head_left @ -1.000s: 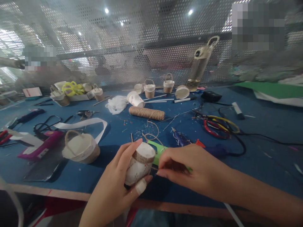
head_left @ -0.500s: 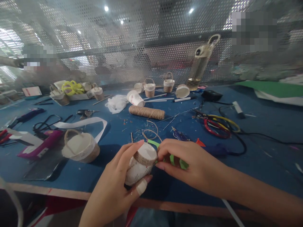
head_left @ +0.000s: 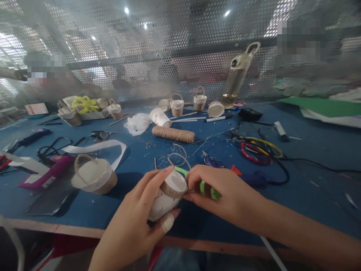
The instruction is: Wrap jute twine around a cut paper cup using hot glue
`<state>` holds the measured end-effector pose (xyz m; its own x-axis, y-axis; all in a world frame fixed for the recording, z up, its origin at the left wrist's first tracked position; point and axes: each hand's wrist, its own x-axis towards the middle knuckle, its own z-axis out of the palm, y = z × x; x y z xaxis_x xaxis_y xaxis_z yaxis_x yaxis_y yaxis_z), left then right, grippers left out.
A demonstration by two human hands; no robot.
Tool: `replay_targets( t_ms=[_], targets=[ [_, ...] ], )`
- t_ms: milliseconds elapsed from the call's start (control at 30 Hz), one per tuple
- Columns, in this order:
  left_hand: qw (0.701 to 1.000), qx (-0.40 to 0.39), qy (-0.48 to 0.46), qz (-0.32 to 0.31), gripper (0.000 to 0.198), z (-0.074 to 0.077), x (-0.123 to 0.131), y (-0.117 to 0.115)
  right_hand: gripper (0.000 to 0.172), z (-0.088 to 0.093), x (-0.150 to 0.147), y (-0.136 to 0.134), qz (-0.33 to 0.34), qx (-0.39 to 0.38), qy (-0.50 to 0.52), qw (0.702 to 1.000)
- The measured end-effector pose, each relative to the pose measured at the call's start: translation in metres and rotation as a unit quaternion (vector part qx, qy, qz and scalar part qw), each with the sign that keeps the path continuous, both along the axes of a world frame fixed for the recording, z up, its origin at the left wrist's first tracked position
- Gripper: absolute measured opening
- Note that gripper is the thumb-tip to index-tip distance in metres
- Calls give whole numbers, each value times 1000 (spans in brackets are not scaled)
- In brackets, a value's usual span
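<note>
A white paper cup (head_left: pixel 161 206) is tilted with its base up, and my left hand (head_left: pixel 132 222) is wrapped around it. Brown twine (head_left: pixel 172 191) circles the cup near its base. At the cup's right side, my right hand (head_left: pixel 225 192) pinches the twine, its fingertips close against the wound band. A loose loop of twine (head_left: pixel 183 160) lies on the table behind the cup. Green paper (head_left: pixel 214 192) shows behind and between my right fingers. My left thumb has a pale bandage on it.
A small twine basket (head_left: pixel 103 178) stands left, near a white ribbon (head_left: pixel 120 145) and a purple box (head_left: pixel 47 175). Behind lie a twine spool (head_left: pixel 173 134), a paper cup (head_left: pixel 160 117) and more baskets. Scissors (head_left: pixel 255 152), a cable and a tall bottle (head_left: pixel 233 82) are right.
Both hands keep nearly the same place. The cup has turned slightly in my left hand, and my right fingers remain at the twine. The whole view has shifted a little.
</note>
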<state>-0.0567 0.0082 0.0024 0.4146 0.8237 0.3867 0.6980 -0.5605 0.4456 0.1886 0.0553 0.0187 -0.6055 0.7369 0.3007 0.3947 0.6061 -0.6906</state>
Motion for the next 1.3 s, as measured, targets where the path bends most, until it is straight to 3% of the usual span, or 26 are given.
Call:
replay_targets(
  t_ms=[133, 433, 800, 1300],
  targets=[
    [1000, 11, 15, -2, 75, 3, 2, 4, 15, 1, 1, -1, -11, 0, 4, 1000],
    [999, 44, 26, 0, 78, 5, 4, 10, 9, 0, 2, -2, -8, 116, -39, 992],
    [998, 67, -5, 20, 68, 0, 8, 11, 9, 0, 0, -4, -31, 129, -29, 991],
    [996, 79, 22, 36, 72, -1, 9, 13, 9, -4, -1, -5, -44, 163, -39, 985]
  ],
)
